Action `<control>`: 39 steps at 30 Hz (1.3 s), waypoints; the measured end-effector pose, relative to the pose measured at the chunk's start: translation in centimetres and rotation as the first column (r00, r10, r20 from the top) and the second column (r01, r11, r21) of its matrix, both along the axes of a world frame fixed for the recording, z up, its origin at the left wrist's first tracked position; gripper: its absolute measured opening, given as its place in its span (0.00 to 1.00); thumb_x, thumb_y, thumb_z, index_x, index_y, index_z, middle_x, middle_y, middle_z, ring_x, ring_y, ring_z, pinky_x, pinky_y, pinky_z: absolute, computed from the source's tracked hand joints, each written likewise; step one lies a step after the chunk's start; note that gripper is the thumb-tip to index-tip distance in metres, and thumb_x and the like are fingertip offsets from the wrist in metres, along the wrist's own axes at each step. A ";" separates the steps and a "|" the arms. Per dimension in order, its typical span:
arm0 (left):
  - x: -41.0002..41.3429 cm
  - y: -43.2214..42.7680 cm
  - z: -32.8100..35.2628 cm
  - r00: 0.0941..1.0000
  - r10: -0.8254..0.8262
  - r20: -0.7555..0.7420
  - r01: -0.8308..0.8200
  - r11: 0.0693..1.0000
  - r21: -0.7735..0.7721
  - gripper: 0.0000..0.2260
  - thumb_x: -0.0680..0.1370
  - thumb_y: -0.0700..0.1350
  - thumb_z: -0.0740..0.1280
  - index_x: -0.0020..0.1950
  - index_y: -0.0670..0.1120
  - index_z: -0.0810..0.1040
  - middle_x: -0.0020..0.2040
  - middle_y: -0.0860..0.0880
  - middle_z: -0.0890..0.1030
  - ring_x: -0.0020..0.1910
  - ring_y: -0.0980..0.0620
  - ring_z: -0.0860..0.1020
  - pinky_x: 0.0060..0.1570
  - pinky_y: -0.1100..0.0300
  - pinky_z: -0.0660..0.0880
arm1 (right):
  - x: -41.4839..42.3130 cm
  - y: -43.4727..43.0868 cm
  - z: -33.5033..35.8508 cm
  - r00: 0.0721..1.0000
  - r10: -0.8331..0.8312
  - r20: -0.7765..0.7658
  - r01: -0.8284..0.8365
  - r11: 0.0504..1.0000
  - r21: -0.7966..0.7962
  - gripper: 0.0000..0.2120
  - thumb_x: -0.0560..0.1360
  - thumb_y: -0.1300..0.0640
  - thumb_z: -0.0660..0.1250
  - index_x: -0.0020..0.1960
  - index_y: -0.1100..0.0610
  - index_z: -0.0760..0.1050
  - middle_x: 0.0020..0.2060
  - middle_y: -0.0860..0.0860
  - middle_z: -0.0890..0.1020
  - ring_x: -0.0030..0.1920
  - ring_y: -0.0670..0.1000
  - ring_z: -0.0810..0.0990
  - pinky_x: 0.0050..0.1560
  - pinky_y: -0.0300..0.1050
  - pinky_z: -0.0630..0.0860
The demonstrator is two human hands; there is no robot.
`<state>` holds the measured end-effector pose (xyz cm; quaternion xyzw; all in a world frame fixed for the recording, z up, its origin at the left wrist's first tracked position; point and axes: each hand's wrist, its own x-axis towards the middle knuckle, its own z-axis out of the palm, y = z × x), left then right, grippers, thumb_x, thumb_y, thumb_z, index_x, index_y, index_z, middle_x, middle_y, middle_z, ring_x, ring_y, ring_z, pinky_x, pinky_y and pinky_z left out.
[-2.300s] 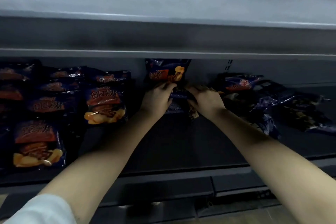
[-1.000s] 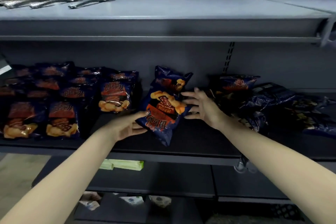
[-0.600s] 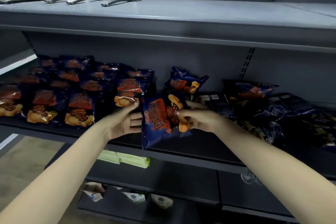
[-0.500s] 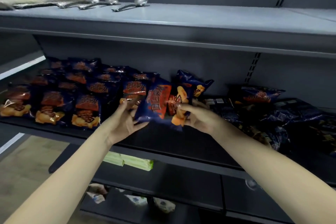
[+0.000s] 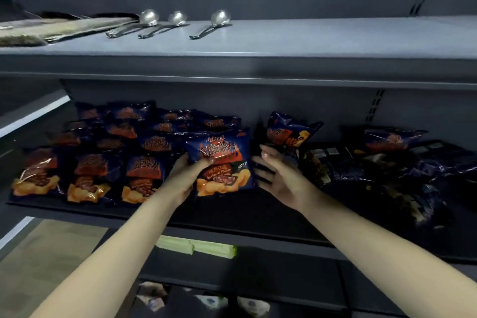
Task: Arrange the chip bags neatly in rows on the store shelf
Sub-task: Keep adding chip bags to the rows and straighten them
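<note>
A glossy blue-and-orange chip bag (image 5: 219, 160) is held upright at the right end of the near row (image 5: 87, 178), its left edge gripped by the left hand (image 5: 184, 178). The right hand (image 5: 281, 178) is kept spread alongside, likely to square it.

Ladles (image 5: 178, 24) on shelf above bags (image 5: 108, 152)

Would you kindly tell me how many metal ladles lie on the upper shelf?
3, side by side: left ladle, middle ladle, right ladle, set slightly apart; more may hide leftward.
</note>
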<state>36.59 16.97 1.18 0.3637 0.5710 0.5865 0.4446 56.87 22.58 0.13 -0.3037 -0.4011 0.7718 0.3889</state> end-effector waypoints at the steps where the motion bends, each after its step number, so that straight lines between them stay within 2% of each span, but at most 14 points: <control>1: -0.6 0.1 0.1 0.997 -0.038 -0.064 0.037 0.999 -0.010 0.11 0.74 0.37 0.68 0.50 0.52 0.75 0.47 0.50 0.80 0.48 0.51 0.79 0.48 0.58 0.75 | 0.4 0.4 0.1 0.996 0.018 0.092 -0.026 0.996 0.087 0.21 0.75 0.59 0.66 0.66 0.48 0.68 0.60 0.52 0.77 0.57 0.52 0.78 0.54 0.48 0.76; 6: -2.2 0.3 -1.9 0.972 -0.175 -0.158 0.165 0.983 -0.078 0.17 0.72 0.38 0.70 0.60 0.50 0.74 0.54 0.50 0.80 0.56 0.49 0.77 0.57 0.56 0.73 | -1.2 -0.9 -1.6 0.862 0.114 0.494 -0.310 0.890 0.335 0.33 0.71 0.61 0.72 0.71 0.50 0.61 0.61 0.50 0.76 0.60 0.47 0.77 0.57 0.41 0.75; 9: -2.5 0.0 -3.2 0.966 -0.192 -0.173 0.184 0.981 -0.062 0.18 0.74 0.39 0.70 0.58 0.55 0.72 0.51 0.57 0.79 0.55 0.54 0.77 0.50 0.67 0.72 | -3.8 -1.7 -5.0 0.850 -0.016 0.526 -0.208 0.908 0.365 0.32 0.66 0.59 0.76 0.66 0.51 0.67 0.59 0.49 0.78 0.60 0.47 0.76 0.63 0.48 0.73; 12: -2.7 -0.1 -3.8 0.912 -0.177 -0.370 0.177 0.984 -0.035 0.21 0.75 0.41 0.69 0.61 0.58 0.66 0.52 0.61 0.74 0.50 0.67 0.72 0.43 0.81 0.66 | -5.7 -0.9 -7.3 0.800 -0.138 0.584 -0.127 0.912 0.390 0.34 0.59 0.48 0.75 0.63 0.49 0.69 0.55 0.48 0.81 0.57 0.49 0.79 0.58 0.51 0.77; 14: -2.9 0.0 -4.3 0.810 -0.124 -0.573 0.148 0.989 -0.004 0.26 0.75 0.44 0.68 0.70 0.52 0.62 0.62 0.57 0.71 0.59 0.62 0.70 0.54 0.80 0.63 | -6.6 0.2 -7.5 0.765 -0.222 0.605 -0.060 0.910 0.410 0.34 0.57 0.45 0.74 0.61 0.48 0.69 0.54 0.47 0.81 0.56 0.46 0.79 0.57 0.50 0.77; 16: -2.9 -0.1 -5.3 0.681 -0.097 -0.726 0.152 0.988 0.011 0.36 0.76 0.45 0.67 0.77 0.49 0.49 0.75 0.52 0.57 0.73 0.55 0.57 0.71 0.63 0.58 | -7.1 1.2 -7.0 0.763 -0.256 0.594 -0.031 0.903 0.429 0.32 0.59 0.46 0.74 0.61 0.49 0.69 0.53 0.47 0.81 0.55 0.46 0.79 0.56 0.49 0.77; 19: -2.6 -1.4 -7.1 0.405 -0.022 -0.914 0.194 0.979 0.063 0.41 0.77 0.44 0.65 0.76 0.48 0.36 0.76 0.51 0.36 0.75 0.53 0.38 0.74 0.58 0.44 | -8.5 1.9 -6.3 0.787 -0.210 0.579 -0.078 0.899 0.432 0.35 0.59 0.47 0.77 0.63 0.51 0.69 0.54 0.50 0.81 0.54 0.48 0.80 0.52 0.46 0.78; 21: -2.8 -2.2 -8.1 0.228 0.011 -0.974 0.250 0.966 0.069 0.40 0.76 0.46 0.65 0.77 0.46 0.40 0.77 0.46 0.38 0.76 0.49 0.38 0.72 0.53 0.43 | -9.5 1.6 -6.5 0.791 -0.195 0.579 -0.089 0.901 0.425 0.38 0.57 0.46 0.77 0.64 0.50 0.68 0.56 0.48 0.80 0.57 0.47 0.79 0.56 0.45 0.77; 23: -3.3 -2.1 -9.6 0.142 0.003 -0.990 0.234 0.971 0.036 0.37 0.75 0.48 0.63 0.77 0.43 0.45 0.77 0.42 0.43 0.76 0.44 0.42 0.71 0.47 0.48 | -10.4 1.1 -6.6 0.758 -0.218 0.615 -0.115 0.883 0.455 0.35 0.62 0.48 0.75 0.66 0.49 0.66 0.58 0.46 0.78 0.60 0.46 0.76 0.59 0.44 0.73; 26: -3.9 -2.1 -10.7 0.088 -0.017 -0.996 0.166 0.986 -0.003 0.31 0.76 0.51 0.55 0.76 0.42 0.50 0.77 0.41 0.45 0.75 0.41 0.44 0.70 0.42 0.51 | -10.9 0.7 -6.5 0.657 -0.338 0.674 -0.166 0.807 0.566 0.27 0.71 0.53 0.71 0.67 0.53 0.65 0.59 0.47 0.77 0.59 0.47 0.76 0.54 0.38 0.69; 28: -4.1 -2.2 -11.2 0.070 -0.023 -0.997 0.142 0.990 -0.013 0.31 0.75 0.52 0.52 0.76 0.43 0.51 0.77 0.42 0.45 0.75 0.41 0.43 0.70 0.43 0.48 | -10.7 0.3 -6.7 0.627 -0.445 0.639 -0.131 0.748 0.650 0.29 0.72 0.53 0.71 0.69 0.53 0.63 0.55 0.46 0.79 0.54 0.46 0.76 0.49 0.35 0.68; 31: -3.9 -2.3 -11.1 0.081 -0.015 -0.997 0.128 0.992 -0.005 0.32 0.74 0.51 0.53 0.77 0.44 0.50 0.77 0.43 0.45 0.75 0.42 0.43 0.70 0.44 0.47 | -10.5 -0.4 -8.1 0.599 -0.560 0.572 -0.028 0.700 0.714 0.31 0.71 0.51 0.72 0.70 0.53 0.63 0.53 0.50 0.81 0.53 0.48 0.79 0.50 0.37 0.73; 34: -3.8 -2.2 -11.1 0.069 -0.004 -0.998 0.135 0.991 0.005 0.33 0.73 0.50 0.54 0.77 0.43 0.50 0.77 0.42 0.47 0.75 0.42 0.44 0.69 0.43 0.48 | -10.6 -1.0 -8.7 0.538 -0.629 0.561 -0.036 0.648 0.761 0.29 0.73 0.54 0.71 0.70 0.58 0.65 0.58 0.55 0.78 0.60 0.52 0.76 0.53 0.32 0.68; 39: -3.9 -2.2 -11.1 0.056 -0.006 -0.998 0.128 0.992 0.001 0.33 0.73 0.50 0.54 0.76 0.43 0.53 0.77 0.41 0.49 0.75 0.42 0.44 0.69 0.43 0.47 | -10.8 -1.4 -8.7 0.492 -0.662 0.566 -0.071 0.617 0.783 0.30 0.75 0.53 0.68 0.72 0.60 0.62 0.65 0.56 0.74 0.66 0.55 0.71 0.63 0.45 0.70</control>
